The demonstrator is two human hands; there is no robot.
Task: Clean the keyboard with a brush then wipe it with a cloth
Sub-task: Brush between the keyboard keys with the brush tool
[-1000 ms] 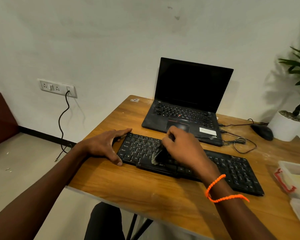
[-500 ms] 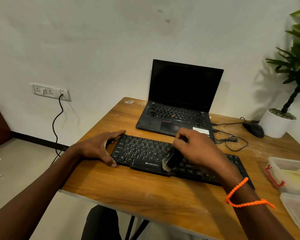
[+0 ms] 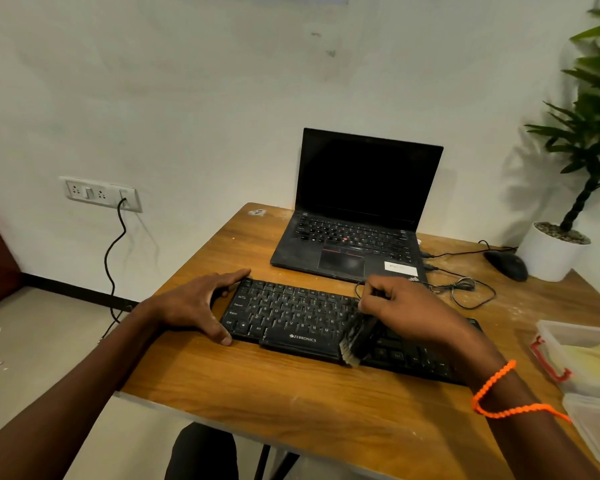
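- The table (image 3: pixel 291 403) is grained wood with a smooth, faintly shiny finish.
- The keyboard (image 3: pixel 291 317) is matt black plastic, dusty.
- The laptop (image 3: pixel 354 237) casing looks matt; its screen is glossy.
- The container (image 3: pixel 582 344) is translucent plastic.

Brush (image 3: pixel 355 337) on black keyboard (image 3: pixel 291 313)
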